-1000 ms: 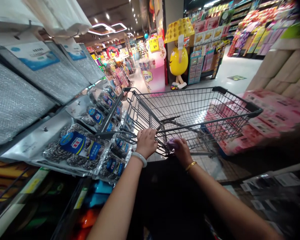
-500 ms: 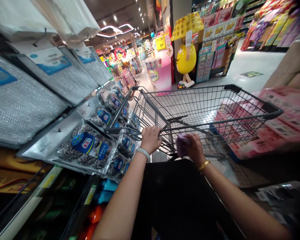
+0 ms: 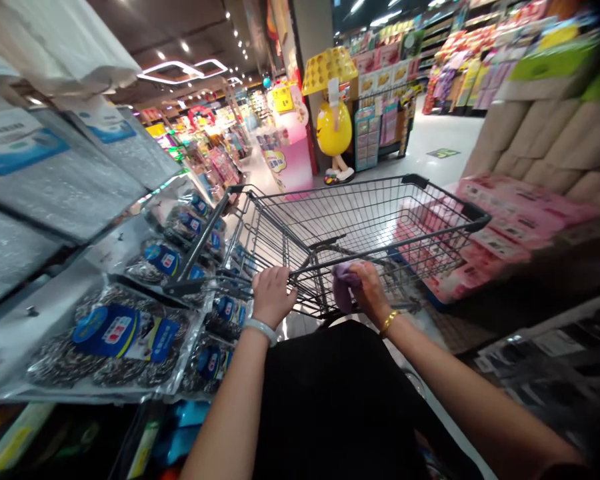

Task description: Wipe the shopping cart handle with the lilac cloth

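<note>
A dark wire shopping cart (image 3: 410,243) stands in front of me, and no goods show in its basket. My left hand (image 3: 273,297) is curled over the cart's near bar, its thumb out to the right; a pale bangle circles that wrist. My right hand (image 3: 373,290) grips a crumpled purple cloth (image 3: 343,288) against the near rim of the cart. A gold bracelet is on my right wrist. The cloth and the rim partly hide the right fingers.
Packs of steel scourers (image 3: 125,333) hang close on my left, with silvery cloths (image 3: 105,193) above them. Pink packages (image 3: 505,213) and beige bundles (image 3: 545,140) are stacked at right. Ahead stand a pink display bin (image 3: 295,160) and a yellow figure (image 3: 333,127).
My view has turned right, so the cart and shelves sit further left. The scourer packs look nearer. Both hands stay at the cart, the right one still holding the purple cloth.
</note>
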`<state>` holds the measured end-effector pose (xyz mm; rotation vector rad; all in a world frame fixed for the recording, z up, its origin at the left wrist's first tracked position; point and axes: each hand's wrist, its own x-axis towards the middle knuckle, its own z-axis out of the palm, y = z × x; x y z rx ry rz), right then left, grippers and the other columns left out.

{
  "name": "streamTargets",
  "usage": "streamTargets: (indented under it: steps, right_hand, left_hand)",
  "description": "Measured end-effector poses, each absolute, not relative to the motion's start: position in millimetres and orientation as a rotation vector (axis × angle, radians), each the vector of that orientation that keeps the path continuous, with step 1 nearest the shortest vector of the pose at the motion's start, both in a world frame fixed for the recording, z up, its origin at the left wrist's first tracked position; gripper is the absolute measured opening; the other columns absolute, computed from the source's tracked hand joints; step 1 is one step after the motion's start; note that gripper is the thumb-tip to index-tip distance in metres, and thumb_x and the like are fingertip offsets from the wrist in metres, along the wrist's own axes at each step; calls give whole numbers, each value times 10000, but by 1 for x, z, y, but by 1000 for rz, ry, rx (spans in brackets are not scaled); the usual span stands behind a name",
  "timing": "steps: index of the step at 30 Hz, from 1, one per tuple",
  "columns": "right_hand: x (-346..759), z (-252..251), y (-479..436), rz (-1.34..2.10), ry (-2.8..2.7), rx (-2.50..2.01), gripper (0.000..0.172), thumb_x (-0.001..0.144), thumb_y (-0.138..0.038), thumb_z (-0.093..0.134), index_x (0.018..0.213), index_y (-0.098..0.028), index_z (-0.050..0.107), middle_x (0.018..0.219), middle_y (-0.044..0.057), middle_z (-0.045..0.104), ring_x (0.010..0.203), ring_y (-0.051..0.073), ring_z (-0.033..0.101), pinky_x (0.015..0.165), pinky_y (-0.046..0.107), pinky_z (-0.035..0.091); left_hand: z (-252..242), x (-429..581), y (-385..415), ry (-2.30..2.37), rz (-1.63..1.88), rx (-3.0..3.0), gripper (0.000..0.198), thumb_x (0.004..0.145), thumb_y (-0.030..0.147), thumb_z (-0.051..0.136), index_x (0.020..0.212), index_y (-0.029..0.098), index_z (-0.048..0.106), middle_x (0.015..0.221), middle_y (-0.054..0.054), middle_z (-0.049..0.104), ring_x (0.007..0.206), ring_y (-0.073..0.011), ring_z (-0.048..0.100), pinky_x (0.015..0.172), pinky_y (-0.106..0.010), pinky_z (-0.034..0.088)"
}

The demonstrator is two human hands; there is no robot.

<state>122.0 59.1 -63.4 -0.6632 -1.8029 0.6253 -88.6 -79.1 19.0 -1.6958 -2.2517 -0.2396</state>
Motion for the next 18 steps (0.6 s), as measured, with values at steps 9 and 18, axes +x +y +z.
streamTargets:
  steps: [9, 18]
  right_hand:
    - [108, -25, 37, 542, -1939, -529, 164, 913, -285, 637, 1046, -246, 725, 1142, 91, 591, 1072, 226, 566, 935, 361, 515]
    - [90, -28, 6, 516, -1711, -797, 223, 904, -264, 616, 1108, -205, 682, 1193, 127, 575, 1094, 250, 547, 981, 409, 506]
  left_hand:
    - [17, -70, -85, -2225, -192, -1652, 333, 855, 333, 637, 1162, 207, 605, 1134, -85, 672, 1087, -296, 559, 997, -451, 360]
    - [17, -46, -95, -2226, -190, -1628, 315, 872, 336, 609, 1155, 198, 600, 1103, -94, 661, 1045, -299, 554, 939, -447, 361]
